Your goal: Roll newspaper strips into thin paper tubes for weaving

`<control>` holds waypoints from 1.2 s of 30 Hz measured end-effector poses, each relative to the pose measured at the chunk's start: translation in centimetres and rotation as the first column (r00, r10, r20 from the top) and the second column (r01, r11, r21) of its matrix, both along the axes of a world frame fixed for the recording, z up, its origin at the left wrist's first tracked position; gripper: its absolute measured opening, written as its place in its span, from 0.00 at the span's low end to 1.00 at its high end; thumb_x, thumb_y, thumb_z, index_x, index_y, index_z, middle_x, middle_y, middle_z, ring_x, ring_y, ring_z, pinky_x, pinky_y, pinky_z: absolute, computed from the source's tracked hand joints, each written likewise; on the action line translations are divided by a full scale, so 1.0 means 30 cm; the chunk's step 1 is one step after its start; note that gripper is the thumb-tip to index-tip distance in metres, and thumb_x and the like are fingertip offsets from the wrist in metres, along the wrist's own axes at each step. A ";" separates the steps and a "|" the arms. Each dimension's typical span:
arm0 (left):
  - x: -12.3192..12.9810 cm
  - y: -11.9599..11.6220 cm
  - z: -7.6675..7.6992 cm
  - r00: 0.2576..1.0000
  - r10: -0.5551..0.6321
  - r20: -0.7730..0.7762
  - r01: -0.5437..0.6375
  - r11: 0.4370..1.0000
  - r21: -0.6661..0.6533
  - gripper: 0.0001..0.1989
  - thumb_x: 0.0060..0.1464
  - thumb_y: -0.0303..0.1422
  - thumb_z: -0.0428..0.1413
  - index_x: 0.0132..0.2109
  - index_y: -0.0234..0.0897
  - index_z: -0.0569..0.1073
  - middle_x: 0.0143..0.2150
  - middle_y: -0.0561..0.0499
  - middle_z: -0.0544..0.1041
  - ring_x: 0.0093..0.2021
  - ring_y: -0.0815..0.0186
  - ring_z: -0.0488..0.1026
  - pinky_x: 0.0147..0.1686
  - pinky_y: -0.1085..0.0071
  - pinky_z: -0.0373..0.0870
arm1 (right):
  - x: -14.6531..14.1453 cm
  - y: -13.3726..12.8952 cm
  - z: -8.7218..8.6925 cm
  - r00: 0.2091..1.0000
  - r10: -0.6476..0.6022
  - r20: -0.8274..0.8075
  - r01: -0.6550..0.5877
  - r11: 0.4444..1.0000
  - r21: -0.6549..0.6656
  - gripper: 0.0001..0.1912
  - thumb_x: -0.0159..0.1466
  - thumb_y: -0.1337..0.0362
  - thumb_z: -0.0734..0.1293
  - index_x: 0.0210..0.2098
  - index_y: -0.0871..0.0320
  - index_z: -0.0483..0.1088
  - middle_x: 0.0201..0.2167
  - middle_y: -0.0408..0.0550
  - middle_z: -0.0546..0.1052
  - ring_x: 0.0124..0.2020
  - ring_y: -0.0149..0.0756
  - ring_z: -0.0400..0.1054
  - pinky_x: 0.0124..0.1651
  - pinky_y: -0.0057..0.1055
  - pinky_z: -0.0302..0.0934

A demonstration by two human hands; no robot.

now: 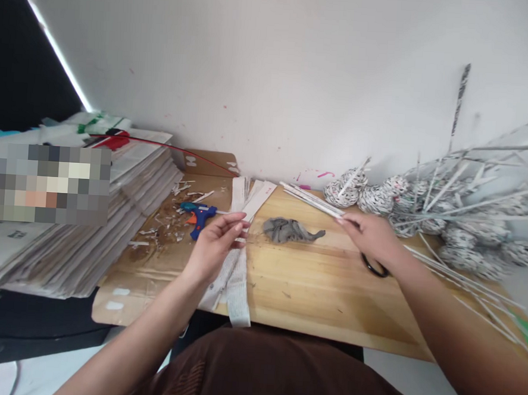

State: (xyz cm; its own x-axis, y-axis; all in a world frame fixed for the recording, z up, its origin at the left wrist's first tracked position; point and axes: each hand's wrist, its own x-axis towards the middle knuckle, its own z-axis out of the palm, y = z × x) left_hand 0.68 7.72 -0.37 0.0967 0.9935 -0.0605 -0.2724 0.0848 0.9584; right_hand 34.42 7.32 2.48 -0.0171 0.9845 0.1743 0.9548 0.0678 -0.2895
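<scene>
Brown shirt (280, 377) fills the bottom centre. Left of centre, the half-open left hand (211, 245), seemingly empty, hovers over paper strips (240, 291) running up and down the frame. Right of centre, the right hand (371, 232) pinches the near end of paper sticks (311, 200), which slant toward the upper left, above the grey cloth (284, 230) between both hands.

Both bare hands forward, forearms spread

Left hand (220, 241) half-open, palm turned inward, fingers loosely curled; right hand (364, 230) palm down, thumb and fingers pinched together.
</scene>
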 end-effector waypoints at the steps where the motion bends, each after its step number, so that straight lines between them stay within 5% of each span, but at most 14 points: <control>1: -0.025 -0.003 0.000 0.996 0.039 -0.076 -0.036 0.998 0.044 0.17 0.48 0.39 0.64 0.44 0.35 0.76 0.36 0.48 0.79 0.33 0.70 0.74 0.31 0.76 0.69 | 0.032 0.026 -0.012 0.996 -0.040 0.075 0.037 0.999 0.035 0.19 0.67 0.56 0.58 0.40 0.57 0.78 0.33 0.52 0.79 0.33 0.42 0.70 0.34 0.32 0.57; 5: -0.136 -0.019 0.001 0.933 0.203 -0.296 -0.158 0.973 0.168 0.12 0.52 0.41 0.61 0.33 0.34 0.78 0.22 0.53 0.73 0.25 0.71 0.69 0.31 0.75 0.68 | 0.110 0.116 -0.072 0.960 -0.101 0.263 0.064 0.988 0.143 0.21 0.66 0.63 0.56 0.52 0.60 0.74 0.41 0.57 0.78 0.38 0.46 0.71 0.39 0.35 0.59; 10: -0.223 -0.038 -0.017 0.862 0.333 -0.381 -0.258 0.937 0.235 0.11 0.49 0.39 0.63 0.35 0.35 0.78 0.28 0.51 0.78 0.28 0.69 0.71 0.30 0.75 0.66 | 0.083 0.173 -0.124 0.958 -0.084 0.276 0.023 0.975 0.219 0.20 0.66 0.65 0.58 0.52 0.60 0.74 0.42 0.57 0.79 0.41 0.47 0.71 0.43 0.36 0.61; 21: -0.219 -0.034 -0.050 0.823 0.298 -0.484 -0.231 0.953 0.196 0.12 0.46 0.40 0.65 0.34 0.36 0.78 0.30 0.51 0.79 0.30 0.69 0.72 0.31 0.75 0.66 | 0.014 0.183 -0.161 0.958 -0.138 0.252 0.065 0.959 0.277 0.18 0.65 0.63 0.59 0.48 0.57 0.77 0.39 0.54 0.80 0.37 0.44 0.72 0.39 0.35 0.61; 31: -0.200 -0.041 -0.051 0.771 0.294 -0.565 -0.195 0.953 0.230 0.11 0.44 0.39 0.65 0.30 0.36 0.76 0.25 0.53 0.75 0.24 0.70 0.67 0.25 0.76 0.61 | -0.020 0.187 -0.132 0.953 -0.143 0.266 0.078 0.968 0.240 0.19 0.66 0.63 0.58 0.47 0.56 0.78 0.39 0.55 0.78 0.37 0.44 0.69 0.39 0.36 0.58; 36: -0.199 -0.041 -0.041 0.731 0.326 -0.599 -0.177 0.939 0.295 0.13 0.52 0.40 0.59 0.24 0.37 0.74 0.22 0.53 0.74 0.24 0.68 0.67 0.28 0.74 0.63 | -0.015 0.170 -0.166 0.957 -0.191 0.218 0.113 0.938 0.328 0.18 0.65 0.61 0.60 0.48 0.57 0.77 0.45 0.56 0.77 0.43 0.50 0.66 0.43 0.41 0.56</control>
